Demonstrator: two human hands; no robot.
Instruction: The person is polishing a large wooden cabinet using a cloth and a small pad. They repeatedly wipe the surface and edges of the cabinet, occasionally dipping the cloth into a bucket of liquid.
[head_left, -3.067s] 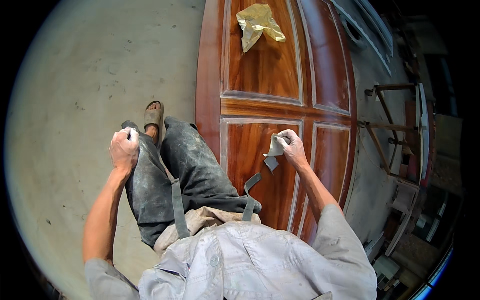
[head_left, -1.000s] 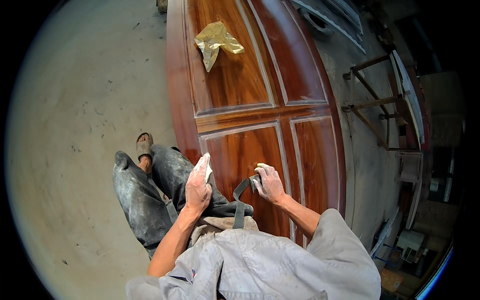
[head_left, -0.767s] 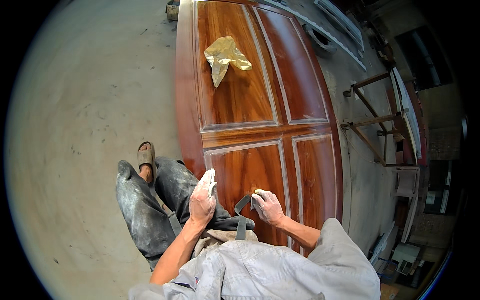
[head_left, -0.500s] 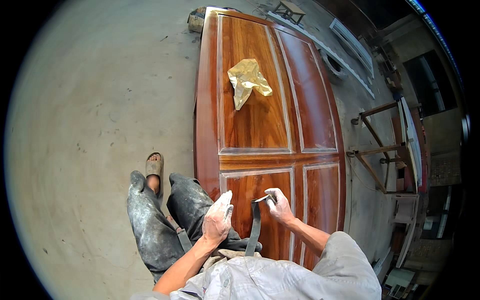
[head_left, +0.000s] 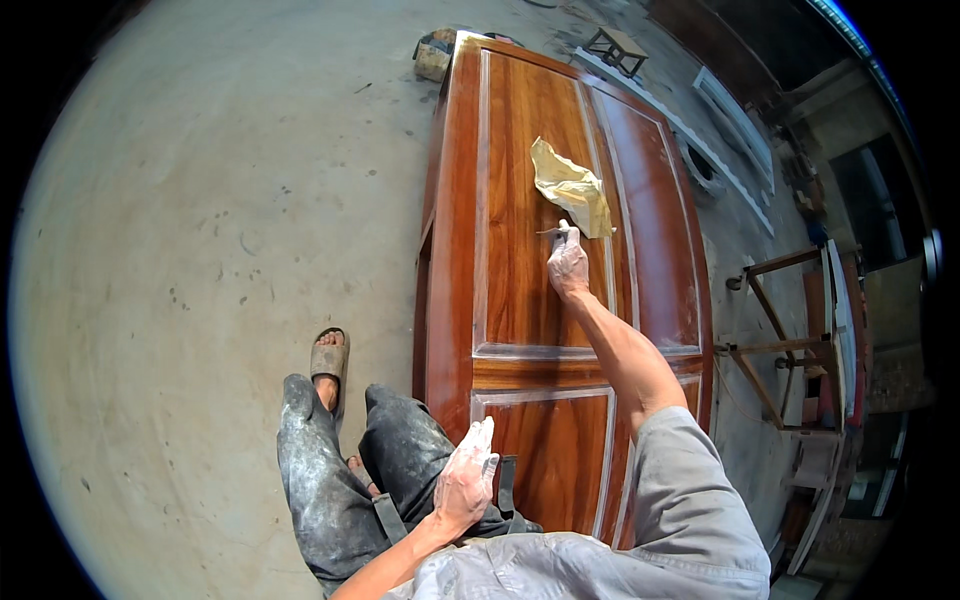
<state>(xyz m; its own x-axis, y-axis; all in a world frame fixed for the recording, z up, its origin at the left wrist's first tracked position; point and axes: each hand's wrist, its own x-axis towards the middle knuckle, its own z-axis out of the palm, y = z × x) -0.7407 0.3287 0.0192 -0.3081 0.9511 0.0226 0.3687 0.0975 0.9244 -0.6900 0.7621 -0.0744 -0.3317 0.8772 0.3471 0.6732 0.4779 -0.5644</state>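
My right hand [head_left: 568, 262], whitened with powder, reaches out over the upper left panel of a glossy brown wooden door [head_left: 522, 300]. Its fingers are closed on a small thin flat piece [head_left: 548, 232], whose kind I cannot make out. Just beyond the fingertips is a crumpled pale yellow sheet [head_left: 572, 188]; whether they touch it I cannot tell. Close to my body, my left hand [head_left: 465, 485] has its fingers stretched out side by side and holds nothing visible. A dark strap [head_left: 507, 485] hangs next to it. White lines run along the door's panel mouldings.
Concrete floor [head_left: 230, 250] lies to the left, with my sandalled foot [head_left: 328, 360] on it. Beyond the door's far right edge are a tyre [head_left: 702, 168], a long white strip [head_left: 680, 135] and a small stool [head_left: 617, 48]. A wooden frame on castors [head_left: 785, 345] stands at right.
My right hand has moved forward from the lower panel to the yellow sheet. The sheet has shifted right on its panel and changed shape. My left hand stays near my body.
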